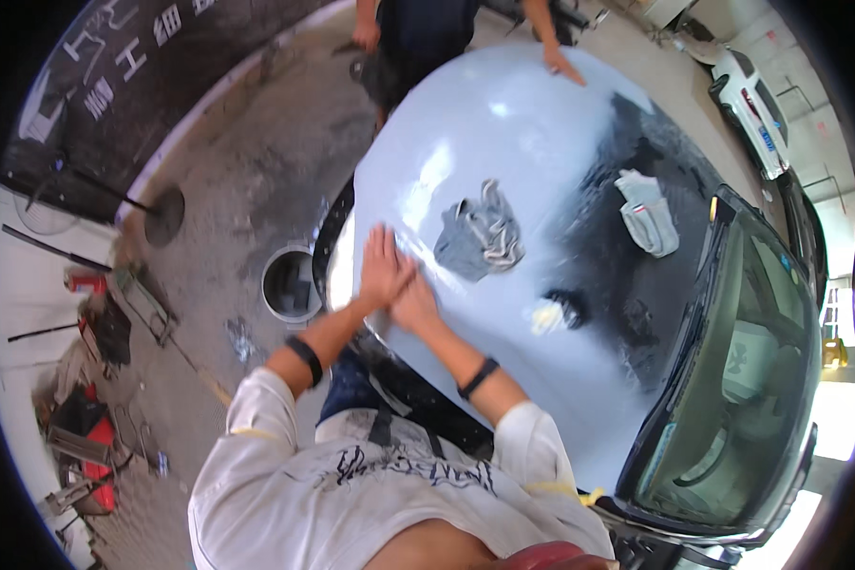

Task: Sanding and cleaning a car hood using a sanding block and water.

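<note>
My left hand lies with its fingers stretched flat on the near left edge of a car hood. My right hand is close against it, the two overlapping at the palms; most of the right fingers are hidden. Whether anything thin sits beneath the palms cannot be seen. The hood is pale grey, with a black, patchy area toward the windshield. Nearest to my hands, a crumpled grey cloth lies on it. Farther right are a folded light cloth and a small dark pad beside a pale yellow lump.
Across the hood stands a person whose hand touches its far edge. A round bucket is on the floor left of the car. A fan and tools line the left wall. The windshield rises at right; a white car is beyond.
</note>
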### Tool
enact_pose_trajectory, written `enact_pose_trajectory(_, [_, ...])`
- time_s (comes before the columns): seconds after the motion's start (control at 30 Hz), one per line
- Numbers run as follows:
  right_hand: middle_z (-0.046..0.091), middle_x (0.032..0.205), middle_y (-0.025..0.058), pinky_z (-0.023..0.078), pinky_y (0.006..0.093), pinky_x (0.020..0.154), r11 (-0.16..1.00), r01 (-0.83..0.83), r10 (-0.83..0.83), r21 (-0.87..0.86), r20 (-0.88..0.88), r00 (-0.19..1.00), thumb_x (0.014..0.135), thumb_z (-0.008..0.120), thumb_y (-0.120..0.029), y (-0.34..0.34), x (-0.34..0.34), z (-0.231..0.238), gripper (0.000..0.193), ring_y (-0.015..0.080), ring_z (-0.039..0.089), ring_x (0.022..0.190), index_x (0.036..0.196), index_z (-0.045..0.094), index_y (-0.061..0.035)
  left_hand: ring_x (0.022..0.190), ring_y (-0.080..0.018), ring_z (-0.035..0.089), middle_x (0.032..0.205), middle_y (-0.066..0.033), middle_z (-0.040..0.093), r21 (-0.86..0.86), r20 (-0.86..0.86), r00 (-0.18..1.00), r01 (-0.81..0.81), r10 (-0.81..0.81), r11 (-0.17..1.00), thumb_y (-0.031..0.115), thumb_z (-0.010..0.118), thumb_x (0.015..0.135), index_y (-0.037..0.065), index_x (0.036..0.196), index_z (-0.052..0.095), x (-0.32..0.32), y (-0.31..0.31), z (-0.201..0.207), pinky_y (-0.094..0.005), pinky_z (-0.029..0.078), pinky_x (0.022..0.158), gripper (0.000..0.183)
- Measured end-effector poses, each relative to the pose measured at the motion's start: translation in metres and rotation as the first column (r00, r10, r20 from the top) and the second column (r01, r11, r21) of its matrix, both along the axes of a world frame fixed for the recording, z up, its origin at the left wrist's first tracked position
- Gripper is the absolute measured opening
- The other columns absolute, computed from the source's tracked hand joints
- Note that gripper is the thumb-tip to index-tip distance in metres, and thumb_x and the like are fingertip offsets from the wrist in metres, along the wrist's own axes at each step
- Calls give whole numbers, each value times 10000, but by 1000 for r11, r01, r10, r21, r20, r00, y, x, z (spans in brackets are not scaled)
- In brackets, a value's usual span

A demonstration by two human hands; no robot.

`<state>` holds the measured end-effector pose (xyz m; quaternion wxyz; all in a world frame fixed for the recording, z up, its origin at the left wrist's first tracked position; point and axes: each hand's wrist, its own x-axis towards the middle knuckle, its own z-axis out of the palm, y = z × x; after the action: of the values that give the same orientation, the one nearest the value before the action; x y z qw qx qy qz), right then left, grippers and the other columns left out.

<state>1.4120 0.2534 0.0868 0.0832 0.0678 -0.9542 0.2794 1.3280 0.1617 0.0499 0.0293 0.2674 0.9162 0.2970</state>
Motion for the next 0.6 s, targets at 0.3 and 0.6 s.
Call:
enact_pose_trajectory(0.3, [278, 1604, 197, 188, 493, 1218, 974, 210, -181, -88, 260, 948, 917, 565, -345, 64, 237, 69, 721, 361, 247, 1483, 1517, 341, -12, 1489, -497, 143, 1583, -338, 184, 164, 62, 957, 269, -282, 949, 449, 571, 938, -152, 1480, 246, 241, 72, 71, -586, 159, 1198, 872])
enact_pose_trajectory(0.6, [269, 1596, 245, 176, 510, 1214, 992, 115, -125, 58, 231, 965, 881, 612, -294, 28, 113, 33, 766, 371, 233, 1491, 1517, 320, 19, 1485, -456, 201, 1579, -303, 234, 191, 60, 976, 193, -208, 963, 483, 554, 924, -130, 1483, 268, 116, 36, 59, -532, 172, 1213, 878])
